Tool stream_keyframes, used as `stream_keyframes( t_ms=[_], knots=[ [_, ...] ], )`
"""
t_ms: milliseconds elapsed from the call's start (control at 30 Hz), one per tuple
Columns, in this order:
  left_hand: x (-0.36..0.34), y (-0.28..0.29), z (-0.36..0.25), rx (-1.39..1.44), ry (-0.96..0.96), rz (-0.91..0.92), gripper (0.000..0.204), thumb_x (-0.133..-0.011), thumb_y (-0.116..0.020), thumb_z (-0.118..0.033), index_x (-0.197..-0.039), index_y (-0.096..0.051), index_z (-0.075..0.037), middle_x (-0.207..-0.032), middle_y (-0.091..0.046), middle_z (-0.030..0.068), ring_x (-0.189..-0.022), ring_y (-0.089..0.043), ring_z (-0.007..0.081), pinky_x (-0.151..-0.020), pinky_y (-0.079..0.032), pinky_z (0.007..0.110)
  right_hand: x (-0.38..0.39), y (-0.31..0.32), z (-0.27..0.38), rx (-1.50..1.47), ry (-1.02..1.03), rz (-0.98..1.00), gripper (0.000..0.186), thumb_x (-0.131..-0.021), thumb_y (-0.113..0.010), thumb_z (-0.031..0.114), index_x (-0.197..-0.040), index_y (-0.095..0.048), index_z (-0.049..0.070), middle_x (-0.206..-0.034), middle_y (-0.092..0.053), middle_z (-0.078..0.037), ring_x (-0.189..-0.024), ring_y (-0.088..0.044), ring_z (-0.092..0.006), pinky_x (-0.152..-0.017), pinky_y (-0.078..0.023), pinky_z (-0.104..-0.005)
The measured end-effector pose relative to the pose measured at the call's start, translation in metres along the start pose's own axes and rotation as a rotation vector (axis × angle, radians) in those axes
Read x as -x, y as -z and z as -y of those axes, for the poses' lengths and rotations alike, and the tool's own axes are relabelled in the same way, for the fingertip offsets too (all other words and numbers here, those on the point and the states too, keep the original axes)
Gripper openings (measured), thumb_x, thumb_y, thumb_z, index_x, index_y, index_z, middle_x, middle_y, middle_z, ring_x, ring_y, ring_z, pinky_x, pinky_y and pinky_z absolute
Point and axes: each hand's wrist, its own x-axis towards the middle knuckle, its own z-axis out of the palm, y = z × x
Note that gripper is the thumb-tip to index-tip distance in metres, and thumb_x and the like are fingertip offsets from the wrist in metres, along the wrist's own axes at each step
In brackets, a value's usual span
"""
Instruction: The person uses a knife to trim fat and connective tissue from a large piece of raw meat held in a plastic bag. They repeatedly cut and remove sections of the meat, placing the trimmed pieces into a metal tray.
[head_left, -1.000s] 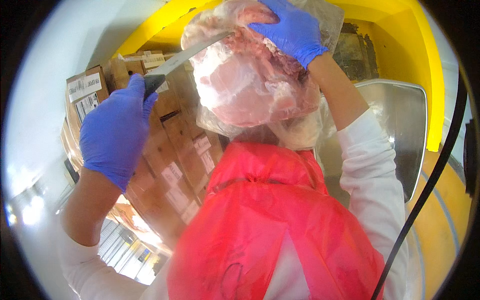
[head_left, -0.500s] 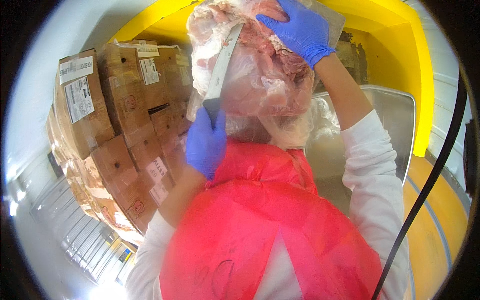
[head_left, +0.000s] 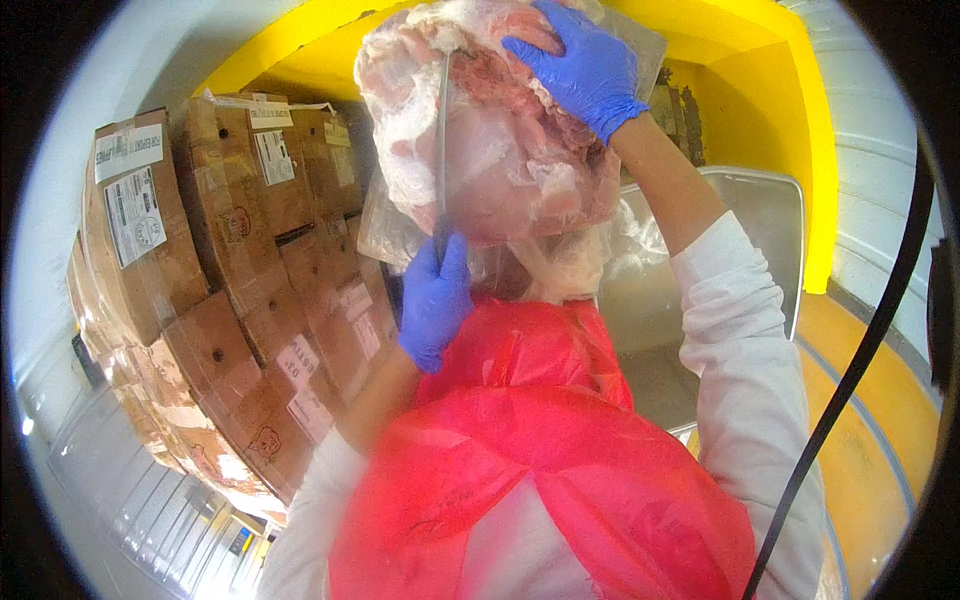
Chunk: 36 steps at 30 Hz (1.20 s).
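A large block of pink and white raw meat lies ahead of me, with clear plastic wrap under its near edge. My left hand, in a blue glove, is closed round the dark handle of a knife. The long blade of the knife points away from me over the left part of the meat, seen nearly edge-on. Whether it cuts in or only touches the surface, I cannot tell. At the far right of the block my right hand, gloved too, grips the meat with its thumb spread toward the left.
Stacked cardboard boxes wrapped in film stand on the left. A metal bin with a raised rim is on the right, close to my right forearm. A yellow frame curves round the far side. A black cord hangs at the right.
My left hand has shifted slightly right and down. The knife has turned from a slant, broad side showing, to nearly straight ahead and edge-on. My right hand keeps its hold on the meat.
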Motion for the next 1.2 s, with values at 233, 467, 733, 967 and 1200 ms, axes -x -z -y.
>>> stream_keyframes(
  t_ms=[233, 467, 733, 967, 1200],
  knots=[
    [0.002, 0.020, -0.003, 0.395, 0.165, 0.275, 0.033, -0.105, -0.045, -0.048, -0.097, -0.050, -0.017, -0.061, -0.035, -0.0048, -0.041, -0.029, 0.0084, -0.038, -0.024, 0.026, 0.000, -0.003, -0.002, -0.025, 0.116, -0.070, 0.041, -0.086, -0.070, 0.041, -0.110, -0.063, 0.009, -0.097, -0.069, -0.018, -0.092, -0.067, -0.0397, -0.077, -0.053, -0.0471],
    [0.008, 0.050, -0.031, 0.532, 0.358, 0.393, 0.031, -0.105, -0.046, -0.047, -0.100, -0.054, -0.018, -0.061, -0.037, -0.0048, -0.040, -0.029, 0.0079, -0.037, -0.023, 0.024, -0.001, -0.024, -0.031, 0.183, 0.014, -0.046, 0.068, -0.085, -0.068, 0.059, -0.137, -0.059, 0.016, -0.129, -0.065, -0.013, -0.114, -0.064, -0.0347, -0.097, -0.051, -0.0429],
    [0.082, 0.103, -0.148, -1.466, -0.286, -0.314, 0.037, -0.100, -0.057, -0.039, -0.112, -0.062, -0.004, -0.089, -0.067, 0.0257, -0.080, -0.065, 0.0437, -0.071, -0.051, 0.049, 0.003, -0.020, -0.027, 0.140, -0.021, -0.047, 0.068, -0.085, -0.067, 0.061, -0.135, -0.060, 0.016, -0.128, -0.066, -0.013, -0.113, -0.065, -0.0343, -0.096, -0.051, -0.0424],
    [0.058, 0.069, -0.201, -1.731, -0.455, -0.251, 0.039, -0.101, -0.052, -0.041, -0.104, -0.061, -0.003, -0.088, -0.068, 0.0265, -0.084, -0.066, 0.0449, -0.074, -0.051, 0.054, 0.003, -0.018, -0.026, 0.120, 0.039, -0.078, 0.067, -0.084, -0.068, 0.062, -0.132, -0.062, 0.017, -0.127, -0.066, -0.012, -0.113, -0.065, -0.0333, -0.096, -0.052, -0.0415],
    [0.010, 0.050, -0.239, -1.923, -0.508, -0.096, 0.038, -0.102, -0.051, -0.037, -0.102, -0.063, -0.001, -0.096, -0.068, 0.0255, -0.091, -0.066, 0.0440, -0.078, -0.052, 0.052, 0.002, -0.022, -0.019, 0.114, -0.002, -0.093, 0.069, -0.082, -0.070, 0.062, -0.130, -0.064, 0.014, -0.124, -0.068, -0.014, -0.111, -0.066, -0.0338, -0.095, -0.052, -0.0413]
  ],
)
